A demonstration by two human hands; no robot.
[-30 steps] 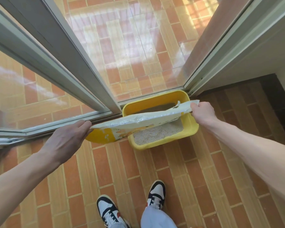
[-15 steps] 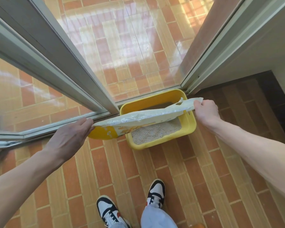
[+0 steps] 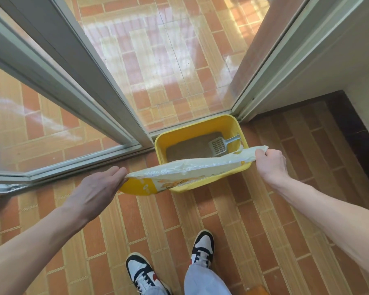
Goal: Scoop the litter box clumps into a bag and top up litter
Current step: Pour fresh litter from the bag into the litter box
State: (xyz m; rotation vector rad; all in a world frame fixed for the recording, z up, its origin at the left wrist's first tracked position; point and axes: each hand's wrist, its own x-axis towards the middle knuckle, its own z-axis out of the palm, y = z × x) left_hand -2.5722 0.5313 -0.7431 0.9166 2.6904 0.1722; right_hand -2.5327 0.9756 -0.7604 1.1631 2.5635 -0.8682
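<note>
A home balcony corner — sliding glass doors point(image 3: 119, 86), brick-patterned tile floor point(image 3: 243, 220), yellow litter box point(image 3: 230, 124).

A stretched litter bag point(image 3: 192, 167) bars the litter box's point(image 3: 200, 126) near side; glass doors point(image 3: 168, 60) wall its back.

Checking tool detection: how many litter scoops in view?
1. A grey slotted plastic scoop lies on the litter inside the yellow plastic litter box, at its far right corner. Others could be hidden behind the litter bag.
</note>
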